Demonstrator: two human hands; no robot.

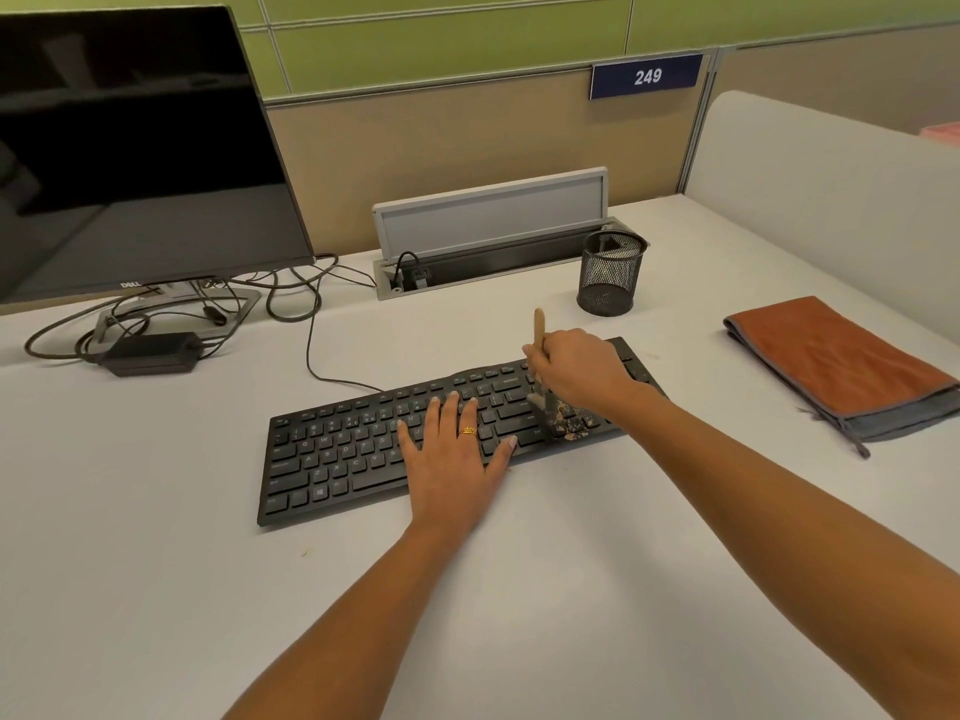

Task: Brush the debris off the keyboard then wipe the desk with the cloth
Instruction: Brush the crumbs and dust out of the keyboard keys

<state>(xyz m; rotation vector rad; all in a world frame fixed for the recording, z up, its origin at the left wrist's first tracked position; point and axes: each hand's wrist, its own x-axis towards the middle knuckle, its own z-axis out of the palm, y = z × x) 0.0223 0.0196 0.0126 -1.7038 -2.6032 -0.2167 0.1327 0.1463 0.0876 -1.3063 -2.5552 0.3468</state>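
Observation:
A black keyboard (343,454) lies across the middle of the white desk (519,589). My left hand (452,459) rests flat on its middle keys, fingers spread, holding nothing. My right hand (582,371) is closed around a wooden-handled brush (539,330), held upright with its bristles down on the keyboard's right part. Brown debris (569,420) lies on the keys under and beside the bristles. A folded orange cloth (831,366) with grey edging lies on the desk at the right, apart from both hands.
A dark monitor (130,148) stands at the back left with cables and a black power adapter (150,353) around its stand. A black mesh pen cup (608,275) stands behind the keyboard, in front of an open cable tray (493,241). A white partition (831,189) borders the right.

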